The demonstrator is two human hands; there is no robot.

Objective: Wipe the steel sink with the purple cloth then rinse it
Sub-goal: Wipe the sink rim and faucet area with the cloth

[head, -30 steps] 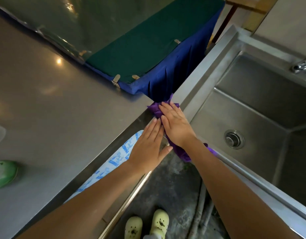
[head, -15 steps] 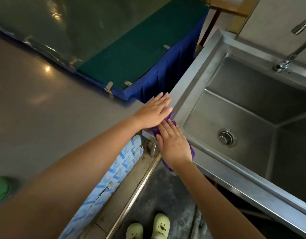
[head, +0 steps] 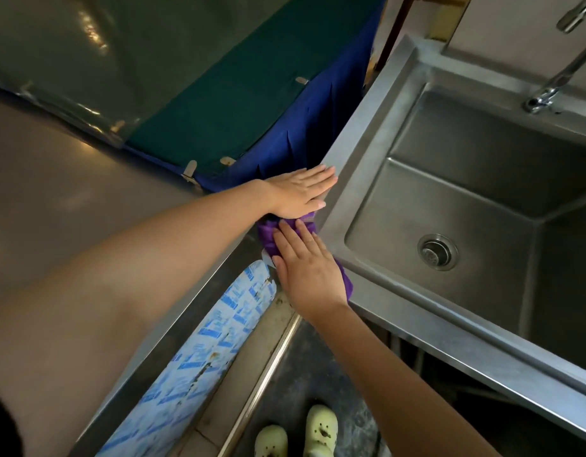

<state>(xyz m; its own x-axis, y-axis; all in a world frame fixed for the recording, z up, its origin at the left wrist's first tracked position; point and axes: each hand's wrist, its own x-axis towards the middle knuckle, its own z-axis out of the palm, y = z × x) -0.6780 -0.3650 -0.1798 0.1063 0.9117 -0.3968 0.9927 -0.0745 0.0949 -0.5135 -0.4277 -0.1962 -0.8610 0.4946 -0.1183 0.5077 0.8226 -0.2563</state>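
Head view: the purple cloth (head: 268,237) lies bunched on the near-left corner of the steel sink (head: 361,153), at the seam where the sink's rim meets the steel desk (head: 70,199). The right grip (head: 308,268) is released, fingers straight and close together, pressing flat on top of the cloth; purple fabric shows past its fingertips and along the outer side of the palm. The left grip (head: 298,192) is released too, laid flat with fingers straight, pointing across the sink's left rim just beyond the cloth; its near edge meets the top of the cloth. The 2 forearms come in from the lower corners of the frame. Inside the basin, the round drain (head: 437,252) sits well apart from both grips, and a faucet (head: 549,90) rises at the far rim. Behind the desk stands a table with a green top (head: 219,94) and a blue pleated skirt (head: 285,133). Below the desk edge lies a blue-and-white printed sheet (head: 219,324). On the dark floor (head: 301,367) are 2 pale green shoes (head: 319,427).
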